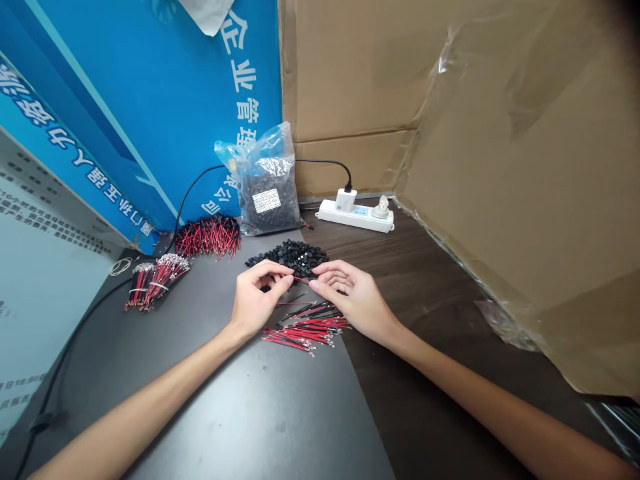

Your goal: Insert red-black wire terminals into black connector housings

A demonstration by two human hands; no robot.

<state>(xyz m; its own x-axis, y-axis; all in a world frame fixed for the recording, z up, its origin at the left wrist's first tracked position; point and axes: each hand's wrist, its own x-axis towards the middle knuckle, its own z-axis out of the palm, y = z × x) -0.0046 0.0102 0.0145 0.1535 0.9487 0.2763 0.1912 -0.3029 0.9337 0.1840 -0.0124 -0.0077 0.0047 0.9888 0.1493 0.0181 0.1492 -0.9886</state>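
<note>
A short red wire point(301, 279) spans the gap between my two hands. My left hand point(256, 297) pinches one end of it between thumb and fingertips. At the other end, the thumb and fingers of my right hand point(353, 293) are closed; any small part inside that pinch is hidden. Just beyond the fingertips lies a pile of small black connectors point(290, 255). Beneath and nearer to me, loose red and black wires point(305, 331) with metal terminals are spread on the grey mat point(240, 413).
Banded wire bundles point(155, 283) lie at left, with a heap of red and black wires point(210, 237) behind. A plastic bag point(267, 190) of black parts stands at the back beside a white power strip point(355, 215). Cardboard point(500, 200) walls the right side; a black cable point(75, 333) runs along the left.
</note>
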